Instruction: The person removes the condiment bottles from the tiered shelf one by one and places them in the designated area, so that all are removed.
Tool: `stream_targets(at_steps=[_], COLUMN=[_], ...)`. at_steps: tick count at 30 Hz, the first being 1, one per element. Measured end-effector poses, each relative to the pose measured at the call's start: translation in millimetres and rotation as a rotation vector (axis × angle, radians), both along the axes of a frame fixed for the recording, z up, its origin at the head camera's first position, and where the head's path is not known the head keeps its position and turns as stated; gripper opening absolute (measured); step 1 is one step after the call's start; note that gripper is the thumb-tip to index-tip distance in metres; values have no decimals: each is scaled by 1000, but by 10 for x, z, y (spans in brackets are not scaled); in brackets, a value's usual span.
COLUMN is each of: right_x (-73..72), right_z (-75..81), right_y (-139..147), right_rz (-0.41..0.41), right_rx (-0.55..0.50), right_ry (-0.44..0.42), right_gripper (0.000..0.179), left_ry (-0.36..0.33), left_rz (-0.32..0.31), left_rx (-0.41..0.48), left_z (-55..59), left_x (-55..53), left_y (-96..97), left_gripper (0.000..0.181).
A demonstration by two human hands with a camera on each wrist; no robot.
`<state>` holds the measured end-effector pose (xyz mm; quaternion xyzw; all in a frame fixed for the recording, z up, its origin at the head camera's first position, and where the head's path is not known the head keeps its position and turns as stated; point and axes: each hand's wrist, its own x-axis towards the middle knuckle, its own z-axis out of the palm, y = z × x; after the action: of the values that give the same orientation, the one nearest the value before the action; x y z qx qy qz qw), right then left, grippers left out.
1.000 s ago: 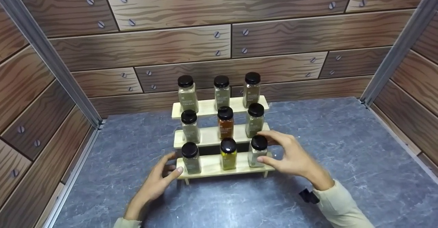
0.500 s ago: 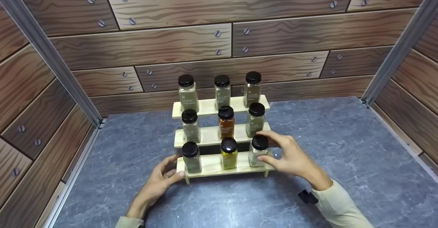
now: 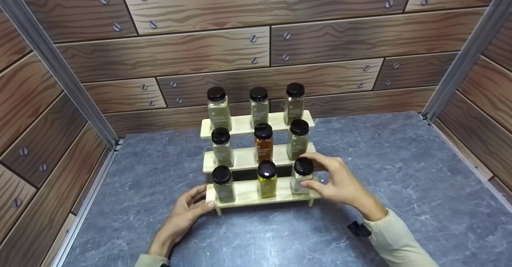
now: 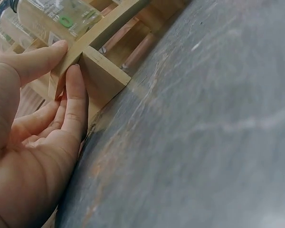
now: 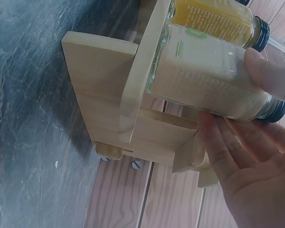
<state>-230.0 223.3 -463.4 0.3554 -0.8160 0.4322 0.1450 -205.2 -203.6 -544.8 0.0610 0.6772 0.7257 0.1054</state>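
A three-tier pale wooden spice rack (image 3: 246, 198) bears glass spice jars with black lids, three to each tier. At the left end of its lowest tier, my left hand (image 3: 185, 213) pinches the board, thumb on top and fingertips underneath, as the left wrist view shows at the board's corner (image 4: 61, 76). My right hand (image 3: 340, 183) holds the pale spice jar (image 3: 298, 183) at the right of that tier, thumb on its front and fingers along its far side. The jar stands upright on the board. Beside it is a yellow jar (image 5: 213, 21).
On the middle tier stand a red-brown jar (image 3: 264, 149) and two greenish ones. Three more jars, such as the left one (image 3: 219, 113), occupy the top tier. The rack stands on a grey marbled table (image 3: 400, 171), with wood-print walls (image 3: 208, 51) behind and at both sides.
My left hand has moved slightly right, its thumb coming down onto the end of the lowest board. The right thumb has closed in on the pale jar. Jars and rack stay in place.
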Motion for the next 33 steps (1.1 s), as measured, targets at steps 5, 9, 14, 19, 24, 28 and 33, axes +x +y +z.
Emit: stream_targets(at_steps=[5, 9, 14, 19, 24, 28, 33], right_x=[-1, 13, 34, 26, 20, 5, -15], right_z=[35, 92, 179, 276, 377, 441, 495], right_y=[4, 19, 56, 113, 174, 213, 256], right_rz=[13, 18, 16, 11, 12, 9, 3], right_rx=[-10, -22, -43, -81, -115, -130, -158], right_ry=[-8, -15, -19, -4, -10, 1, 13], right_gripper=[56, 55, 55, 59, 61, 62, 64], left_ry=[-29, -40, -40, -38, -30, -39, -41], left_rz=[3, 0, -10, -20, -21, -17, -21], left_rx=[8, 10, 18, 33, 34, 36, 36], left_z=[-11, -22, -39, -68, -79, -65, -49], left_x=[12, 14, 20, 9, 2, -9, -21], left_y=[-11, -20, -36, -36, -33, -37, -30], left_gripper=[78, 77, 77, 75, 74, 73, 73])
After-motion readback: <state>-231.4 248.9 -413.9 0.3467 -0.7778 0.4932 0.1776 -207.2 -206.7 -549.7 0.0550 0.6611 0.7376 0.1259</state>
